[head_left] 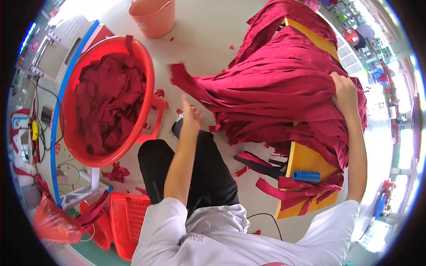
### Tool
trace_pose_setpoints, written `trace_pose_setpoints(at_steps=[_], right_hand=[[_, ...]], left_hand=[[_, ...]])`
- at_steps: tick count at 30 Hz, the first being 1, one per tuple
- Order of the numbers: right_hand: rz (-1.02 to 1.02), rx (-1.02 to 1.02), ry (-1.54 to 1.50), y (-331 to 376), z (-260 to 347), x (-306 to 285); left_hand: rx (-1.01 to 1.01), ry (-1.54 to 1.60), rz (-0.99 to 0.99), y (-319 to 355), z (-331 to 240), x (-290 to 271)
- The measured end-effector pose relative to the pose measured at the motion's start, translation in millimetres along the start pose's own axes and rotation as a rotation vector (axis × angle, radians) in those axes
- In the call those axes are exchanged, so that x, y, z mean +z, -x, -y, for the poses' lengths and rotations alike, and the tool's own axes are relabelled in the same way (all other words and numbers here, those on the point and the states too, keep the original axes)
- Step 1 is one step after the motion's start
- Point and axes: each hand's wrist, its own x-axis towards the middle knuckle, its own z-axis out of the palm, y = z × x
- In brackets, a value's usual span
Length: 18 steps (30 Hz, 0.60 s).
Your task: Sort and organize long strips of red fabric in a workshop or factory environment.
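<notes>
A thick bundle of long maroon fabric strips [279,84] lies draped over a yellow wooden bench [310,159] on my right. My right hand [345,95] rests on the far right side of the bundle, its fingers bent and gripping the cloth. Above my knees, my left hand [191,116] is free, thumb and fingers apart, slightly blurred. Just beyond it, one loose strip end [181,76] sticks out to the left in the air, smeared by motion. To my left, a large red basin [148,88] holds a heap of maroon fabric pieces [111,99].
A blue cylinder [306,176] lies on the bench's near end beside loose strips. A red plastic basket [126,217] and a red plastic bag [55,221] are at lower left. A salmon bucket [153,20] stands on the far floor. A blue-edged table [55,133] borders the left.
</notes>
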Motion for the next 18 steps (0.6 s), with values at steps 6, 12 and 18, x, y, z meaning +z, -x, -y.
trace_pose_setpoints(at_steps=[6, 12, 18], right_hand=[[-0.004, 0.014, -0.016, -3.4, 0.9, -3.2], [-0.167, 0.134, -0.132, -19.2, -17.7, -7.5], [0.325, 0.124, -0.225, -20.5, -7.4, 1.1]], left_hand=[[0.113, -0.014, 0.229, 42.2, 27.3, -52.3], [0.206, -0.336, 0.378, 93.7, 35.0, -94.1], [0.242, -0.35, 0.307, 127.0, 62.1, -137.8]])
